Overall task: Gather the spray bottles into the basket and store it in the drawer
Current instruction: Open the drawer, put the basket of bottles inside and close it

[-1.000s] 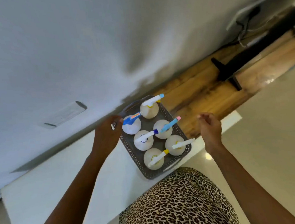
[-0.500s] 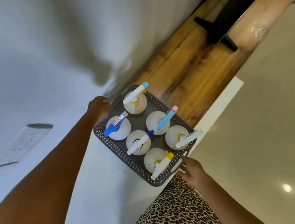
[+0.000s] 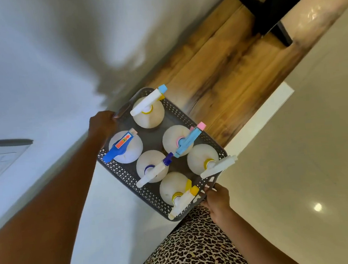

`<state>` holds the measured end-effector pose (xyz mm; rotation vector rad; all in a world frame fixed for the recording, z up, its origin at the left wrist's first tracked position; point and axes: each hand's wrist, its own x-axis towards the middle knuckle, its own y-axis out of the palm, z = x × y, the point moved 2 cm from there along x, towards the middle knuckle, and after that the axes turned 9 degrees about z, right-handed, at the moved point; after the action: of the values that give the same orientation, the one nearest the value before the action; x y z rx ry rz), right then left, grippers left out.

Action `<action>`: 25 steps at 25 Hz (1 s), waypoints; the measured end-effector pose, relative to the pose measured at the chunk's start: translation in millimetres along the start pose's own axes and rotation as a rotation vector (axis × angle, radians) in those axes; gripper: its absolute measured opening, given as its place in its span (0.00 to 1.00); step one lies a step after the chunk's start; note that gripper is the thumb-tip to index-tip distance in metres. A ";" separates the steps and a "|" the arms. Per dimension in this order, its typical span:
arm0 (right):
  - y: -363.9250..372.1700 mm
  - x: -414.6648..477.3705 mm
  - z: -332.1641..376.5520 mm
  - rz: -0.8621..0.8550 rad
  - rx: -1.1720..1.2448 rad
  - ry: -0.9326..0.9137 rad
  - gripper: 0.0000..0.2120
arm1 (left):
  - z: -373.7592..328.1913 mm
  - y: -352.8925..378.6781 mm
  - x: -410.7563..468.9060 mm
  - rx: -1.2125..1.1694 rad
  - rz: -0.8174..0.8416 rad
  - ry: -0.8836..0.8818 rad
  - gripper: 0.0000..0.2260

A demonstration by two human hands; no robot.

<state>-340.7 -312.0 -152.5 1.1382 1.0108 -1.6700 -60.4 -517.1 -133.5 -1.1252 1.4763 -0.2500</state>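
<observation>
grey basket [image 3: 126, 175] of spray bottles [image 3: 148, 117], orange label [image 3: 122, 144] illegible; left hand [image 3: 102, 125], right hand [image 3: 218, 199] fingers round its rims

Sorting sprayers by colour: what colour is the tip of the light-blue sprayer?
Pink; the light-blue sprayer shows best in the head view.

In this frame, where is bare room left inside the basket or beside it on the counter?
Inside the basket, only a bare strip of its floor shows, between the blue-trigger bottle and the pink-capped bottle; the rest is packed. The left hand and right hand hold opposite ends. The white counter lies bare along the basket's perforated long wall.
</observation>
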 end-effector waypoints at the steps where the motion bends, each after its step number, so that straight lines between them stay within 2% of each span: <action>1: -2.5 -0.1 2.2 0.000 -0.016 -0.005 0.08 | 3.1 -0.5 -4.7 -0.008 -0.007 -0.006 0.11; 8: -21.1 -20.1 27.2 0.075 -0.198 -0.104 0.10 | 37.9 -9.9 -70.0 -0.179 -0.088 -0.122 0.13; 12: -19.3 -40.2 40.5 0.075 -0.367 -0.231 0.10 | 73.1 -6.9 -125.4 -0.400 -0.138 -0.201 0.11; 15: -10.7 -61.8 39.0 0.114 -0.486 -0.344 0.06 | 116.4 8.6 -178.1 -0.602 -0.159 -0.270 0.10; 16: -5.8 -69.5 32.9 0.136 -0.529 -0.376 0.04 | 134.7 15.7 -197.9 -0.651 -0.186 -0.297 0.10; 20: 21.2 -93.5 -12.0 0.228 -0.671 -0.450 0.11 | 212.8 49.8 -272.4 -0.769 -0.232 -0.407 0.11; 25: 74.1 -106.7 -83.7 0.308 -0.869 -0.486 0.06 | 312.6 97.7 -359.3 -0.844 -0.227 -0.517 0.09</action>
<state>-225.5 -235.5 -83.5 0.2673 1.0096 -0.9934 98.4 -64.2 -55.7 -1.8593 0.9789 0.5342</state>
